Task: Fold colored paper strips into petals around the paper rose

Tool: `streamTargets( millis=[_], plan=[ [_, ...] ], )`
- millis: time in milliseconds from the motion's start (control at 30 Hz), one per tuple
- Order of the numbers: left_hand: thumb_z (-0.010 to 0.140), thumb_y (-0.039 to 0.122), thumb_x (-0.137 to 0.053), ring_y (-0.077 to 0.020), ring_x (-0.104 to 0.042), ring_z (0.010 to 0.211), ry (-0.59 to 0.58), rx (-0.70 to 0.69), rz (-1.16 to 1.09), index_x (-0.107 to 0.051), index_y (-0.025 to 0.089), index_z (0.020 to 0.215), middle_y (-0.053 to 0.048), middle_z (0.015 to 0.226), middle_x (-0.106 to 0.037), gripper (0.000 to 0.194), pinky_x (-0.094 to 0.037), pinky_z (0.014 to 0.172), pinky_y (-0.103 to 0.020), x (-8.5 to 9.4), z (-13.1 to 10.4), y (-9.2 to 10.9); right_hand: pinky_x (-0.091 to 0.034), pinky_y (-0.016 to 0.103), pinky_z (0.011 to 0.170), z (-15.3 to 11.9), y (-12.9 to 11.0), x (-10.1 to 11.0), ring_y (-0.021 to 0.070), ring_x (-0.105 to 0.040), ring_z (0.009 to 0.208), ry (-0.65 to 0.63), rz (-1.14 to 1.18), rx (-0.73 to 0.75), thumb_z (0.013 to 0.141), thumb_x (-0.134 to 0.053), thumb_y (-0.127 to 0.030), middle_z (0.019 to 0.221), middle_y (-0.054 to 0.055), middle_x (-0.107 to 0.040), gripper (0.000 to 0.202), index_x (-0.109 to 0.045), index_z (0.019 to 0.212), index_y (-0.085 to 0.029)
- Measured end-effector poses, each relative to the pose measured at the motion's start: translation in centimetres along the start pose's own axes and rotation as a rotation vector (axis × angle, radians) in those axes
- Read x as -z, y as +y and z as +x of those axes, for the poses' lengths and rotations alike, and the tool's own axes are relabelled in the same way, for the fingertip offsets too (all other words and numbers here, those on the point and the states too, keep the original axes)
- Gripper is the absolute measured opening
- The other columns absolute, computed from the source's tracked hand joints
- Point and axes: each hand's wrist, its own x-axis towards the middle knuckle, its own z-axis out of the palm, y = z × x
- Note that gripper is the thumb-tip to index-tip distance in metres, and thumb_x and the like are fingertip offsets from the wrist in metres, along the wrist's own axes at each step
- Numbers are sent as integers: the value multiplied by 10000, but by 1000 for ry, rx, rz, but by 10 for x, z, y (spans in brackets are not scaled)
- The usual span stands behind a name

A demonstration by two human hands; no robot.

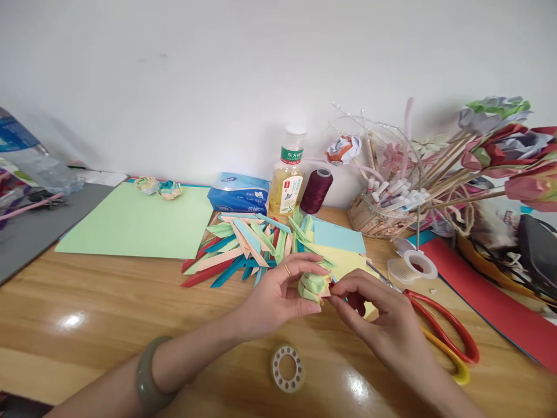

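The left hand pinches a small folded piece of pale green and yellow paper above the wooden worktop; the right hand grips its other edge with curled fingertips. Behind them lies a heap of coloured folded paper strips; red-and-yellow-handled scissors lie to the right.

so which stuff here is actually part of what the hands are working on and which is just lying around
In hand:
left hand
right hand
folded paper bundle
pile of folded paper strips

Lying about:
tape roll
scissors
tea bottle
maroon thread spool
tissue pack
green sheet
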Motion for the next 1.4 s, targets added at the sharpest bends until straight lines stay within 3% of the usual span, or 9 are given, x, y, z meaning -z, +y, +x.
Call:
streamTargets(
  millis=[167,400,567,833,1067,1400],
  plan=[
    [811,187,-623,-229,-443,1236,-31,-23,43,-641,253,1035,-69,1301,-461,235,-429,946,-349,0,-1,2,-433,221,487,-2,4,0,117,-523,566,-8,-21,-33,828,-578,-143,692,4,-593,79,-592,769,-194],
    [815,161,-610,-171,-528,1101,6,-57,99,-639,248,973,-43,1233,-438,183,-468,899,-306,-3,-2,2,-438,227,514,-5,2,0,121,-549,590,35,-33,6,832,-569,-133,716,19,-599,83,-622,801,-188],
    [829,151,-594,-162,-530,1083,14,-126,152,-622,263,988,-39,1242,-428,196,-482,884,-299,-3,-3,-1,-419,222,472,-1,-5,3,126,-548,557,-56,73,-112,845,-558,-205,654,14,-616,135,-677,784,-186],
    [830,150,-597,-175,-470,1165,46,-208,258,-613,275,996,-39,1229,-429,208,-469,927,-296,-5,-4,-2,-477,248,615,2,-3,4,163,-628,678,-117,210,-285,826,-595,-317,739,28,-695,172,-731,806,-214],
    [827,147,-598,-174,-492,1126,41,-183,211,-606,273,990,-41,1215,-415,206,-497,880,-296,-4,-4,-2,-433,221,500,3,-4,6,143,-566,580,-120,214,-332,811,-608,-374,652,15,-658,213,-743,772,-214],
    [824,169,-606,-216,-486,1172,49,-214,385,-606,264,993,-50,1214,-447,194,-410,1006,-415,-5,-6,-2,-448,243,554,0,-2,0,147,-569,594,-87,126,-299,818,-564,-300,675,19,-674,201,-734,795,-194]
  ],
)
